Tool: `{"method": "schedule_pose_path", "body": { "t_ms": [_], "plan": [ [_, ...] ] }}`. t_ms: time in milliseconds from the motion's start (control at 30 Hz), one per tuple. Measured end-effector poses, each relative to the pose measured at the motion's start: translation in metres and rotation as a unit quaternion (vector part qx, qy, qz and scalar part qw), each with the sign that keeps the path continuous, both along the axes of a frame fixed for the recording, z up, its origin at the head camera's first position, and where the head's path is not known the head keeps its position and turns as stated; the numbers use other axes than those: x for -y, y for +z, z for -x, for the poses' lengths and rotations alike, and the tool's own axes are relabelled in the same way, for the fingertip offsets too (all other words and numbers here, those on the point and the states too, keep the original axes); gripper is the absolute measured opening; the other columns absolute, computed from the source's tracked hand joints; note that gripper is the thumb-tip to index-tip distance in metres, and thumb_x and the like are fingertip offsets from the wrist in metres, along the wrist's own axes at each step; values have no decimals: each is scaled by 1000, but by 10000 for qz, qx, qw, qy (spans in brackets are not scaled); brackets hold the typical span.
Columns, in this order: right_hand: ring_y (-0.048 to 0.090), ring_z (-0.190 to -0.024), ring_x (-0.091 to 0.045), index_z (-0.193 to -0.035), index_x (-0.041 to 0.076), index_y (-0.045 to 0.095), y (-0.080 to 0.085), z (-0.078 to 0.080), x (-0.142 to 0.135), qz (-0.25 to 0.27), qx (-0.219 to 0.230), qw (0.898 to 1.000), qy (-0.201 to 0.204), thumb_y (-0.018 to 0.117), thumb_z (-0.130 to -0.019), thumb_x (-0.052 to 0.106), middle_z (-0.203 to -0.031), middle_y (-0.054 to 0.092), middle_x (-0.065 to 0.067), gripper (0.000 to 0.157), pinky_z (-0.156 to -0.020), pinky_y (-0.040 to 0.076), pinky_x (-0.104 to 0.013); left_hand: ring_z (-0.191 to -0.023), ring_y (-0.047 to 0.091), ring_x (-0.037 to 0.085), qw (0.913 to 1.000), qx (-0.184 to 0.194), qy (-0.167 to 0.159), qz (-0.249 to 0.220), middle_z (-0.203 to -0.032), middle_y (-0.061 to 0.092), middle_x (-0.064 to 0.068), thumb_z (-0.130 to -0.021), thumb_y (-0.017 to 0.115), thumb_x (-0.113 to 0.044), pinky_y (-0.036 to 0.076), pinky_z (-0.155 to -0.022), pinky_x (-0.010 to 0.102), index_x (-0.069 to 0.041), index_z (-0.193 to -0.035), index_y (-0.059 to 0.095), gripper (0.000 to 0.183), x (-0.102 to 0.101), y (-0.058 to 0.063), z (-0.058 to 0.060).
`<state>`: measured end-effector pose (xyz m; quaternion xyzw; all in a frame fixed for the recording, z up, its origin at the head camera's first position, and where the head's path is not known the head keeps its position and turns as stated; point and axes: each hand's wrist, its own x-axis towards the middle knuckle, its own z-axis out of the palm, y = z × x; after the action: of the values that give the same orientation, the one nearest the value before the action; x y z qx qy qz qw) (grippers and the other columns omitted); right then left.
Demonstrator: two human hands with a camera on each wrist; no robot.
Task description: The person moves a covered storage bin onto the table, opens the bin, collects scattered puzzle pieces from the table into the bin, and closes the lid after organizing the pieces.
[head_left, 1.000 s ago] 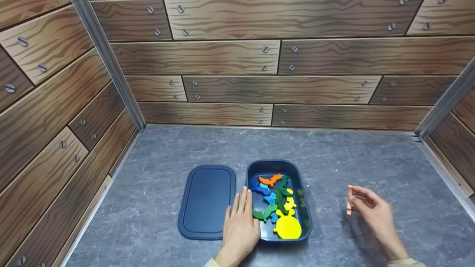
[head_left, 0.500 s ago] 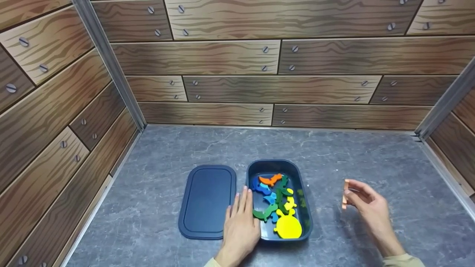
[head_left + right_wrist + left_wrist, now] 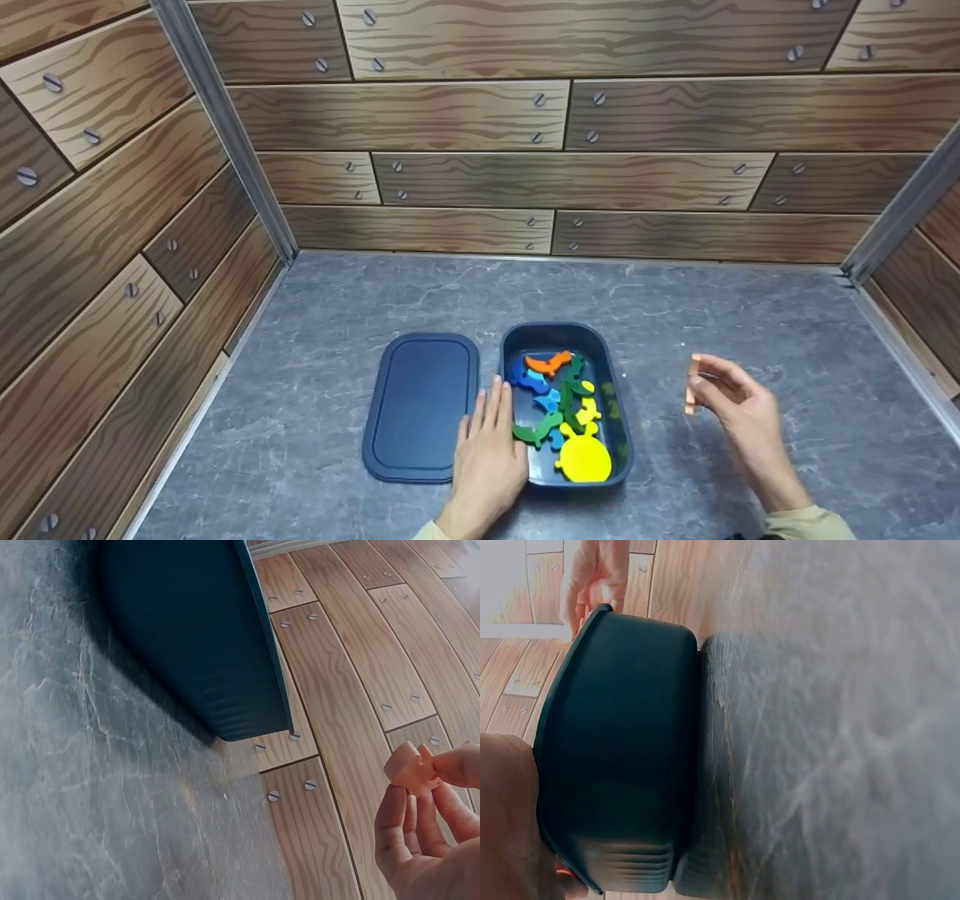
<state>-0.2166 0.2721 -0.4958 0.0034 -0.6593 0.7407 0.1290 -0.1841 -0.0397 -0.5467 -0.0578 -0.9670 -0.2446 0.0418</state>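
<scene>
My left hand [image 3: 489,454] lies with straight fingers along the left rim of a dark blue plastic box [image 3: 619,442]. Inside the box are several coloured toy pieces: a yellow round piece [image 3: 585,457], an orange animal-shaped piece [image 3: 547,364], green ones such as the curved green piece [image 3: 537,432], and blue ones such as the dark blue piece [image 3: 529,377]. To the right of the box, my right hand [image 3: 746,420] pinches a small light-orange toy piece [image 3: 411,769] between thumb and fingertips, held above the table. Its full outline is partly hidden by the fingers.
A dark blue lid [image 3: 422,405] lies flat on the grey marbled table [image 3: 360,292], left of the box and close beside the left hand. Wood-patterned walls [image 3: 465,176] with metal corner strips enclose the table at the back and sides.
My right hand has moved a little left and away from me, still pinching the light-orange toy piece. The left hand, the box and the lid have stayed in place.
</scene>
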Motion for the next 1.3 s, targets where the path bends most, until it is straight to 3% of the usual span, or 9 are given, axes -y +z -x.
{"method": "schedule_pose_path", "body": {
  "t_ms": [200, 433, 733, 933, 1133, 1300],
  "plan": [
    [67, -83, -16, -125, -13, 57, 0, 2, 6, 63, -90, 9999, -28, 67, -90, -3, -104, 69, -9, 38, -70, 56, -26, -148, 19, 24, 10000, 35, 28, 30, -164, 16, -2, -93, 43, -17, 26, -111, 57, -13, -157, 26, 67, 0, 0, 0],
    [67, -93, -19, -125, -13, 58, 2, 3, 11, -14, -123, 9999, -48, 68, -89, -2, -105, 68, -14, 39, -73, 56, -27, -148, 19, 24, 9999, 98, 54, 68, -164, 16, -2, -93, 43, -19, 25, -112, 57, -14, -157, 25, 67, 0, 0, 0],
    [65, -75, -20, -123, -16, 57, 5, 4, 19, 35, -414, 9990, 170, 66, -89, -7, -101, 67, -16, 36, -66, 56, -28, -147, 21, 25, 10000, -38, 30, 69, -163, 17, -2, -93, 44, -18, 27, -111, 56, -13, -157, 27, 67, -1, 1, 0],
    [65, -75, -21, -122, -16, 57, 6, 6, 23, -134, -625, 9975, 306, 64, -89, -9, -104, 68, -15, 35, -68, 56, -28, -147, 22, 25, 9999, -94, -5, 45, -163, 19, -1, -92, 43, -17, 28, -111, 55, -12, -156, 28, 66, 1, 0, -1],
    [65, -80, -22, -122, -12, 60, 9, 7, 29, -537, -532, 9968, 271, 66, -89, -5, -105, 67, -15, 34, -71, 56, -29, -147, 20, 25, 9999, -105, -59, 70, -163, 19, 0, -93, 43, -17, 27, -111, 56, -10, -156, 29, 66, 1, 0, 0],
    [61, -75, -26, -124, -9, 61, 12, 7, 33, -840, -636, 9934, 447, 65, -91, -2, -109, 63, -20, 33, -66, 56, -31, -148, 19, 23, 9999, -103, -48, 118, -163, 19, 0, -92, 44, -17, 26, -111, 57, -10, -156, 28, 66, 1, 1, 1]
  ]
}}
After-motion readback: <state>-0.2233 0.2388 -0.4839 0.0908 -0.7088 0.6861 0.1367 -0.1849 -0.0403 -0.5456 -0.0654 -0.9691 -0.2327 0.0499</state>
